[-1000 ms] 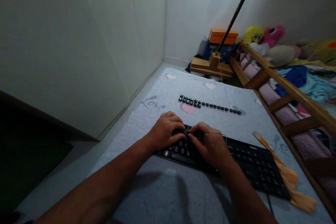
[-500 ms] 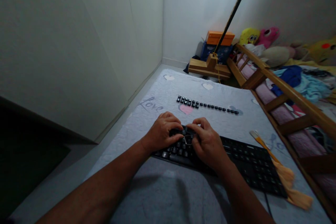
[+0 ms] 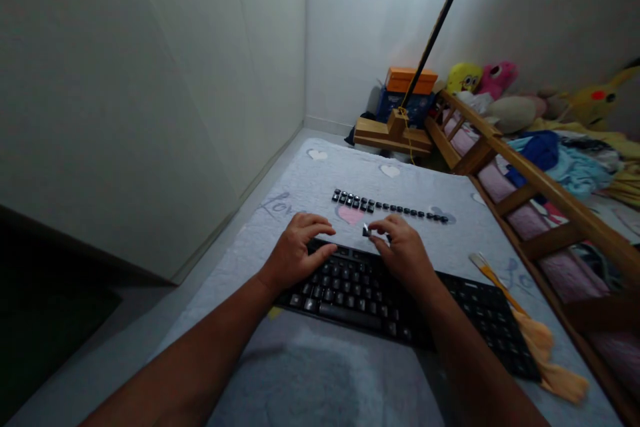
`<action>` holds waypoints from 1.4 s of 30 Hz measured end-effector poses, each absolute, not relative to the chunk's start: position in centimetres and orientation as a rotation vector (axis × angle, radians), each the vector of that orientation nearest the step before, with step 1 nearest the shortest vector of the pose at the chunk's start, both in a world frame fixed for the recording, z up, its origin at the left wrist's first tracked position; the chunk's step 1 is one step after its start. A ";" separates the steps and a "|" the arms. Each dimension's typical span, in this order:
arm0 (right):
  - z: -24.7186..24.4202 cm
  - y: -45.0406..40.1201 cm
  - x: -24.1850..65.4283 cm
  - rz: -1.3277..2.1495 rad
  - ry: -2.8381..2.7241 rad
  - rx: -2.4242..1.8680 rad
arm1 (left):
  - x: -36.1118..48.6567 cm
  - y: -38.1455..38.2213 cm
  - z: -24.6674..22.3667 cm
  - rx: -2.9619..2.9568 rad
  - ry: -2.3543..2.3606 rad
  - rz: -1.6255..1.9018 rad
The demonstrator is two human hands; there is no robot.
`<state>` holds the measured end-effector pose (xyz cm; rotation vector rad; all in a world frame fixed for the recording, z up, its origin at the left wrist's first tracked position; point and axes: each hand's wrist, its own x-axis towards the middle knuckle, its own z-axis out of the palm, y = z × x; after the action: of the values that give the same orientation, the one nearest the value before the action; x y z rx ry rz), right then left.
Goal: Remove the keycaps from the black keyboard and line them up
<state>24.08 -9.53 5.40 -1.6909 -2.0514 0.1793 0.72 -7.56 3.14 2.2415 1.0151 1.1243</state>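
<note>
A black keyboard lies across the cloth in front of me, with some keys gone from its upper rows. My right hand is above its back edge, thumb and fingertips pinched on a small black keycap. Whether the wire loop seen earlier is also in those fingers, I cannot make out. Over the keyboard's left end, my left hand has thumb and fingers apart, holding nothing. Beyond the hands, removed keycaps are set out in a line, doubled up at its left part.
Right of the keyboard lie a brush and a crumpled orange cloth. A wooden rail borders the covered surface on that side. White cabinet doors stand at left; a wooden stand with a dark pole is at the far end.
My right hand has risen from the keys toward the keycap line, a keycap now in its fingers. My left hand has moved slightly left and its fingers have parted. The view has shifted slightly.
</note>
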 end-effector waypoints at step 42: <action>2.2 -1.3 27.8 0.145 -1.926 -2.194 | -0.3 -5.6 1.4 1.929 1.198 1.036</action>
<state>27.83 -1.34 2.22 -2.1938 -1.9257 0.1446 -0.31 -5.56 1.44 1.9291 1.1982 1.0355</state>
